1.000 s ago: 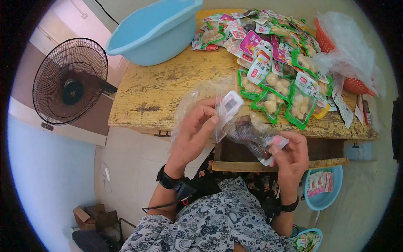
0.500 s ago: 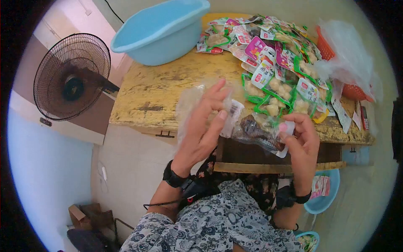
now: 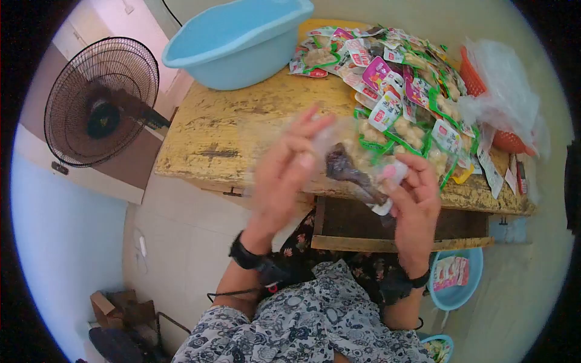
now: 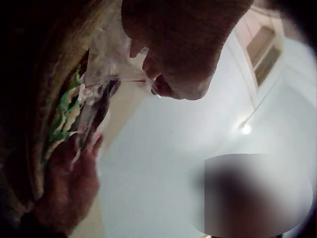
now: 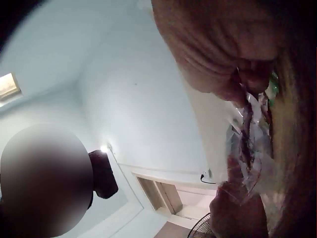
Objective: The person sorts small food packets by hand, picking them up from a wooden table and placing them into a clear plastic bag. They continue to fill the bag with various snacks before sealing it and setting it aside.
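My right hand (image 3: 414, 202) pinches the pale end of a clear packet (image 3: 354, 172) between thumb and fingers. Inside it is a dark brown, drumstick-shaped piece of food. Motion-blurred in the head view, my left hand (image 3: 284, 169) is at the packet's other end, with a thin clear plastic bag (image 3: 254, 136) around its fingers. From the left wrist, the left hand (image 4: 183, 49) shows curled fingers pinching clear film (image 4: 111, 62). Both hands are above the front edge of a worn yellow table (image 3: 212, 121).
Green-edged and purple food packets (image 3: 402, 130) lie heaped behind the hands. A light blue basin (image 3: 242, 54) stands back left, an orange basket (image 3: 472, 75) under clear plastic back right. Below the tabletop, a drawer (image 3: 399, 244) is pulled out. A fan (image 3: 103, 103) stands at the left.
The right hand has moved slightly left with the packet. The left hand, seen with spread fingers half a second ago, is now blurred, its thumb nearer the fingers. The head view has shifted slightly.
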Tool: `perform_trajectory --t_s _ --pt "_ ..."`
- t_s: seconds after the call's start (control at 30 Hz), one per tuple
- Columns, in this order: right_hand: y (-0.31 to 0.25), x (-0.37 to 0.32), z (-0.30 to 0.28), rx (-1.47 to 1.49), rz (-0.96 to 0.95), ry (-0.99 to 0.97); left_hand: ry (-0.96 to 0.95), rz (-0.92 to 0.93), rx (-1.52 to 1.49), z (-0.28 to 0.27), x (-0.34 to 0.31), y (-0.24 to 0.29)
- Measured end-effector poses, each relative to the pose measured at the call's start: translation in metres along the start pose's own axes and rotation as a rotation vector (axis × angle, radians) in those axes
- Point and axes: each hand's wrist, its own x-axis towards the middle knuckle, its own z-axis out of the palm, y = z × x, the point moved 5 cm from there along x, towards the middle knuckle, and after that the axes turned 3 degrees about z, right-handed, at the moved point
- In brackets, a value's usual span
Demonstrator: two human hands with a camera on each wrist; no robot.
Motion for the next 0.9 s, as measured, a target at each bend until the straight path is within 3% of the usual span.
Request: perform_trajectory --t_s 0.07,0.2,0.37,0.53,0.67,0.77,0.9 --pt "0.001 0.001 -0.003 0.055 0.014 -0.035 0.038 -0.022 -0.164 -0.021 0.004 -0.006" --pt "0.019 0.001 0.021 0.033 -0.065 -0.124 -0.126 -0.075 0.001 -0.005 -0.003 0.001" --pt "0.009 -0.002 0.030 0.064 0.053 -0.073 -0.072 -0.124 -0.225 0.001 0.002 0.009" --pt "0.013 0.000 0.019 0.190 0.090 0.032 -0.050 -0.109 -0.125 -0.007 0.007 0.011" --pt "0.016 -0.008 0.049 0.040 -0.109 -0.085 -0.160 -0.141 -0.113 0.026 -0.003 0.020" --pt "0.020 -0.003 0.047 -0.006 -0.076 -0.114 -0.059 -0.212 -0.453 0.021 -0.005 0.000" --pt "0.006 -0.001 0.041 0.093 0.104 -0.123 0.014 -0.206 -0.864 -0.007 -0.006 -0.014"
